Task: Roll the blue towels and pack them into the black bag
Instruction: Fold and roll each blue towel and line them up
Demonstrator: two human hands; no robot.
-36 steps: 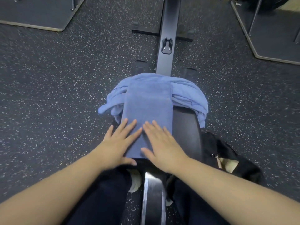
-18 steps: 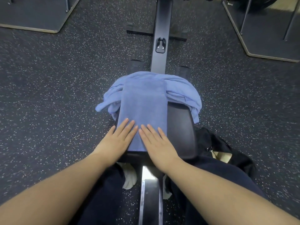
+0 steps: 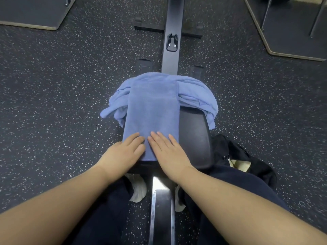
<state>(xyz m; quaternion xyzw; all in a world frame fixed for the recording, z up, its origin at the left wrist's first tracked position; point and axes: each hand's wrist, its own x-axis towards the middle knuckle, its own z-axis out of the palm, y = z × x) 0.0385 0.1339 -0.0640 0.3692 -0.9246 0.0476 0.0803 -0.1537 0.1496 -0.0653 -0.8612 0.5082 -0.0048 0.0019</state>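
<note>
A blue towel [image 3: 153, 106] folded into a long strip lies flat along a black padded seat [image 3: 192, 137]. Under its far end sits a crumpled heap of more blue towels [image 3: 196, 94]. My left hand [image 3: 122, 154] and my right hand [image 3: 168, 151] rest side by side on the strip's near end, fingers straight and pressing flat. The black bag [image 3: 246, 156] lies on the floor right of the seat, partly behind my right leg, with a tan patch showing at its opening.
The seat rides on a black rail [image 3: 171, 32] running away from me, with a silver rail section [image 3: 161, 206] between my legs. Speckled rubber floor lies on both sides. Dark platforms [image 3: 30, 13] fill the far corners, the right one [image 3: 292, 27] carrying metal legs.
Both hands have slid slightly toward me along the towel's near end, and their fingers have drawn closer together. The towel stays flat.
</note>
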